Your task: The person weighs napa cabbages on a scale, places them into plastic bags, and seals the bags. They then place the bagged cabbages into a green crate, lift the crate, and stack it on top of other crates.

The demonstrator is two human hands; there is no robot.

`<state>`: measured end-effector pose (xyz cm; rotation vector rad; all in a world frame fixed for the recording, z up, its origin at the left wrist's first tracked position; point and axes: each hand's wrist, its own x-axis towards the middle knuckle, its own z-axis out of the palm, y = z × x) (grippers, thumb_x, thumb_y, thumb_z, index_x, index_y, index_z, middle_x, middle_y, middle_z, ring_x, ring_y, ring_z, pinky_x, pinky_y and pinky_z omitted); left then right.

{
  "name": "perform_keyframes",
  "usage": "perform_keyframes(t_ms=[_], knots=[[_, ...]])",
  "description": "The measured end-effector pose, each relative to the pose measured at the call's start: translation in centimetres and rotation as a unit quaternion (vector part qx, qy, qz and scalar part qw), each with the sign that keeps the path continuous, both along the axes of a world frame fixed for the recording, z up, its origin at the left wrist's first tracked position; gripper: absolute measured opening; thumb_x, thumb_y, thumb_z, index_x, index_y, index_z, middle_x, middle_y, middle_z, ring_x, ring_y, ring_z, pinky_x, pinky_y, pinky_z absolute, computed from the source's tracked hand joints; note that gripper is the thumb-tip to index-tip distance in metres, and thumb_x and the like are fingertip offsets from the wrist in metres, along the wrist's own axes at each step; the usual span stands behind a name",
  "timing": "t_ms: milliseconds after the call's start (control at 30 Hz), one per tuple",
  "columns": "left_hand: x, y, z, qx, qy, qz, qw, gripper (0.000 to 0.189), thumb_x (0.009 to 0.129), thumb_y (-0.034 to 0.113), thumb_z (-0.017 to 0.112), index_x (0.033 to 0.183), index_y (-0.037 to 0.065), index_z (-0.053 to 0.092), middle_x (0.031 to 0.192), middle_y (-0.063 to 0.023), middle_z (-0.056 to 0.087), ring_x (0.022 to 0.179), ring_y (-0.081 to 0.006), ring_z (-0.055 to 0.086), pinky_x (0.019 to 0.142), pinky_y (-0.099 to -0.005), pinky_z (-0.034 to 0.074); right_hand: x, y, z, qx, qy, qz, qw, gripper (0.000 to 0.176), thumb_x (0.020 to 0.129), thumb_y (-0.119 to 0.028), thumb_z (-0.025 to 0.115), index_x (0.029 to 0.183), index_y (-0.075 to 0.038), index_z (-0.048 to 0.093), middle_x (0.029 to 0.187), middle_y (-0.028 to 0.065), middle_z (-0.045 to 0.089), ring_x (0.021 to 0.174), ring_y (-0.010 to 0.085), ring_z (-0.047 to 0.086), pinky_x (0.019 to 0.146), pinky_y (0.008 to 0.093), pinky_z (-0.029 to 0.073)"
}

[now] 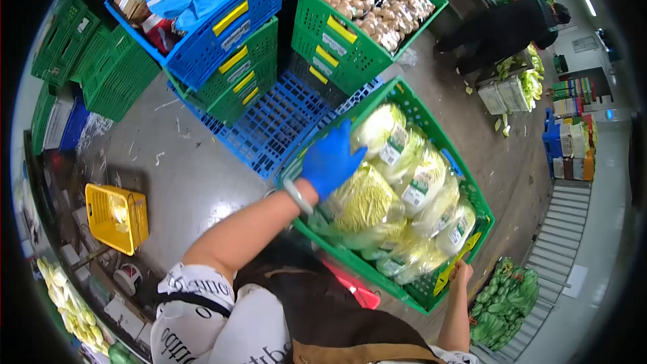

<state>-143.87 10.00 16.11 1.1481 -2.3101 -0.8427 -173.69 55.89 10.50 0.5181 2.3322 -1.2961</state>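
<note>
A green plastic crate [406,296] full of wrapped napa cabbages [421,178] is in front of me, slanted across the view. Most cabbages wear clear film and white-green labels. My left hand [331,162], in a blue glove, lies over the crate's left side beside the cabbages, fingers stretched and thumb apart. At the near right end, my bare right hand [461,274] is closed on the crate's rim by the yellow handle strip [455,266].
A blue pallet [269,125] lies beyond, bearing stacked green crates, one with wrapped mushrooms [377,0], and a blue crate [226,34]. A yellow crate [116,219] stands left. A person in dark clothes [515,23] bends at the upper right. Leafy greens [505,303] lie lower right.
</note>
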Motion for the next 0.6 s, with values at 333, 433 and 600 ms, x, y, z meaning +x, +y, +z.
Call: perform_keyframes(t_ms=[333,433,600], knots=[[2.7,-2.8,0.1,-0.025,-0.117,-0.165,0.979,0.067,0.086,0.035,0.061,0.139,0.003,0.035,0.140,-0.0252,0.038,0.125,-0.0372,0.043,0.100,-0.0455,0.038,0.2,1.1,-0.2,-0.112,0.023,0.085,0.990,0.004,0.083,-0.005,0.052,0.081,-0.007,0.049,0.054,-0.0024,0.036,0.038,0.0092,0.030,0.036,0.0267,0.024],[5.3,-1.8,-3.9,0.032,0.045,-0.161,0.985,0.070,0.089,0.041,0.059,0.142,0.004,0.032,0.138,-0.0231,0.043,0.125,-0.0322,0.046,0.102,-0.0409,0.037,1.3,1.2,0.4,-0.158,0.079,0.119,0.977,0.008,0.085,-0.006,0.050,0.093,-0.006,0.052,0.057,-0.0016,0.038,0.041,0.0107,0.035,0.037,0.0270,0.029],[6.0,-0.3,-1.8,0.164,0.067,-0.163,0.971,0.076,0.087,0.057,0.054,0.134,-0.001,0.043,0.127,-0.0256,0.053,0.118,-0.0357,0.052,0.100,-0.0400,0.040,0.7,2.5,0.1,-0.154,0.088,0.190,0.966,0.013,0.088,-0.005,0.049,0.101,-0.003,0.051,0.059,0.0000,0.040,0.043,0.0114,0.039,0.039,0.0279,0.032]])
